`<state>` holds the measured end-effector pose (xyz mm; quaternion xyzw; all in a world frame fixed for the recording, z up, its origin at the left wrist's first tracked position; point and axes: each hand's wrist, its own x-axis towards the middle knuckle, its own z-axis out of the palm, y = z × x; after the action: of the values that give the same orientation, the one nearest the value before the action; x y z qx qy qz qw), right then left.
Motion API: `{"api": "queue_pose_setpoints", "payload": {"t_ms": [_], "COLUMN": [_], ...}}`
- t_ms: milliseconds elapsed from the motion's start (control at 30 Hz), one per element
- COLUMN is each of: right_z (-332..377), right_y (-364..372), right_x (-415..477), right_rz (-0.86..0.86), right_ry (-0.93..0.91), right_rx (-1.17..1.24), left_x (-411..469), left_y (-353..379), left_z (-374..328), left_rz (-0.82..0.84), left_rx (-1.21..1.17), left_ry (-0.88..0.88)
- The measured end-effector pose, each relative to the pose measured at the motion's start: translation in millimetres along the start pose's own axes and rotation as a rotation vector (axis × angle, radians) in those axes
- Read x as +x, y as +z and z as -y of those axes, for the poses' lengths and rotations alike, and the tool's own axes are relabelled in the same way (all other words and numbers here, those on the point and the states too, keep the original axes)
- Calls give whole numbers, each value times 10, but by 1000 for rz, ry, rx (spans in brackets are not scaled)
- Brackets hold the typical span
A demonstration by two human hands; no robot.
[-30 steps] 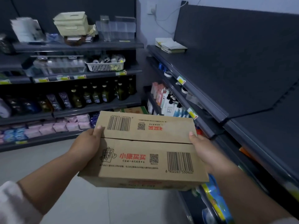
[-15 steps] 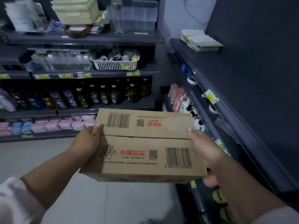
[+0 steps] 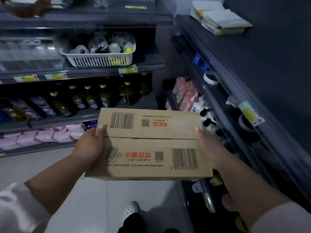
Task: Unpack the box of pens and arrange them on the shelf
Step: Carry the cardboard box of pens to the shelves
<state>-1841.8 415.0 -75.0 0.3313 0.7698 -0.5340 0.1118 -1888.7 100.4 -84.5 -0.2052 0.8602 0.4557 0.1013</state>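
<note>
A closed brown cardboard box [image 3: 149, 143] with barcodes and red print is carried in front of me, its two top flaps meeting in a seam. My left hand [image 3: 89, 145] grips its left side, thumb on top. My right hand [image 3: 210, 147] grips its right side, thumb on the top edge. No pens are visible; the box's contents are hidden. A wide dark shelf [image 3: 262, 64] runs along the right.
Notebooks [image 3: 220, 17] lie at the far end of the right shelf. Straight ahead, shelves hold a white basket [image 3: 101, 59], dark bottles [image 3: 94, 98] and pink packs [image 3: 45, 135]. Lower right shelves carry bottles [image 3: 188, 95] and tape rolls [image 3: 210, 78]. Grey floor and my white shoe [image 3: 131, 211] lie below.
I have stepped closer to the corner of the shelves and my view has tipped down. The box stays gripped by both hands in the same way.
</note>
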Motion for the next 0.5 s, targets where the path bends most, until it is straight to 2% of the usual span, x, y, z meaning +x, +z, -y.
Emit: {"api": "queue_pose_setpoints", "payload": {"t_ms": [233,500], "right_z": [49,-142], "right_y": [252,589], "right_x": [906,2067], "right_rz": [9,14], "right_ry": [45,37], "right_rx": [44,113], "left_x": [900,1814], "left_y": [441,1024], "left_z": [51,108], "left_rz": [64,60], "left_rx": [6,85], "left_ry": [-22,-24]}}
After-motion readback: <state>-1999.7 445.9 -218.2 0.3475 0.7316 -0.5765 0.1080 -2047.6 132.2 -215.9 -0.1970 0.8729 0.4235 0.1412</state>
